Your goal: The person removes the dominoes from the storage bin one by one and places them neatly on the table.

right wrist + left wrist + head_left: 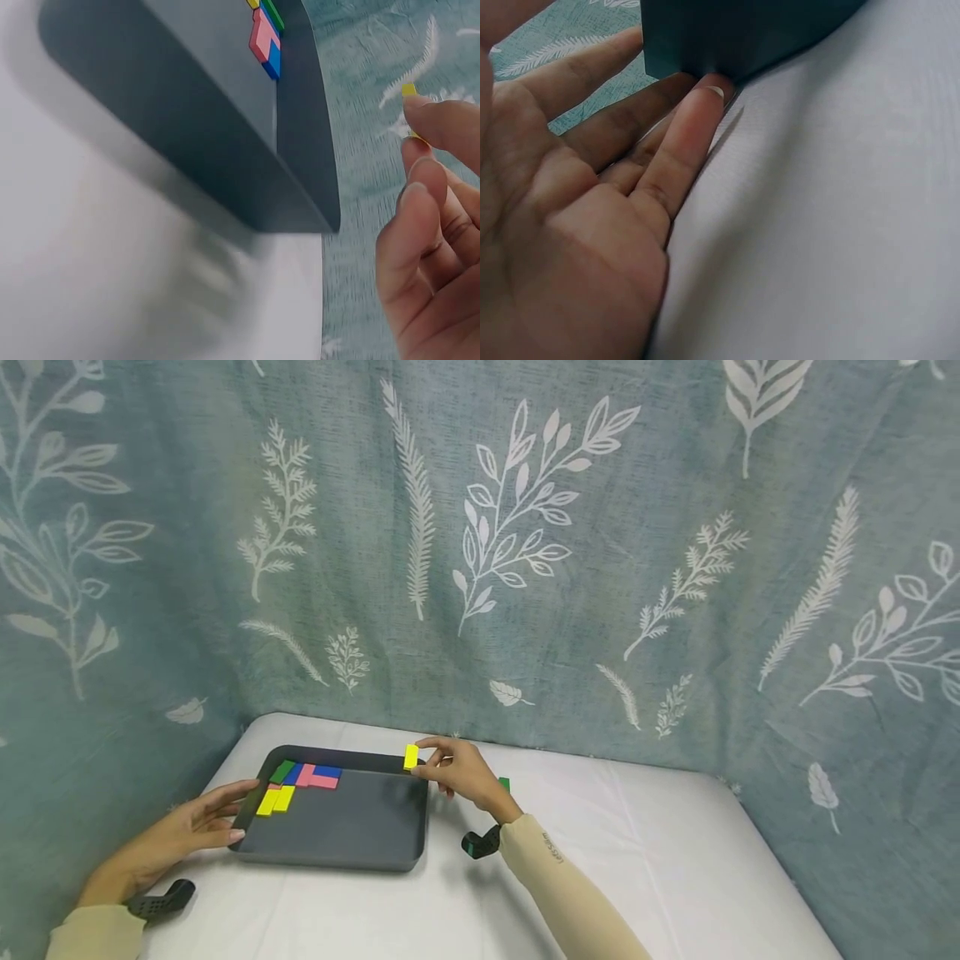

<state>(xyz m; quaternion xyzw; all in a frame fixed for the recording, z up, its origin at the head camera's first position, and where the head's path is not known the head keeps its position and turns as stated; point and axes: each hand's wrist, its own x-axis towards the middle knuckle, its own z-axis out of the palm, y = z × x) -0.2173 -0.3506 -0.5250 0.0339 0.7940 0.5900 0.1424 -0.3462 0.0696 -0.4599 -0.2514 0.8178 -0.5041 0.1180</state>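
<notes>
A dark grey rectangular tray (337, 827) lies on the white table. In its back left part are flat blocks: a green block (282, 772), blue blocks (327, 772), pink blocks (323, 782) and yellow blocks (267, 802). Over the tray's back right corner, my right hand (461, 772) pinches another yellow block (411, 757) between thumb and fingers. That block (409, 89) is mostly covered by the fingertips in the right wrist view. My left hand (187, 822) rests its fairly straight fingers against the tray's left wall; its fingertips touch the outside of the tray (705, 37) in the left wrist view.
A green piece (504, 784) shows on the table behind my right wrist. White cloth (585, 843) covers the table. A patterned curtain (450, 677) hangs along the back and sides. Each wrist wears a black camera band (480, 843).
</notes>
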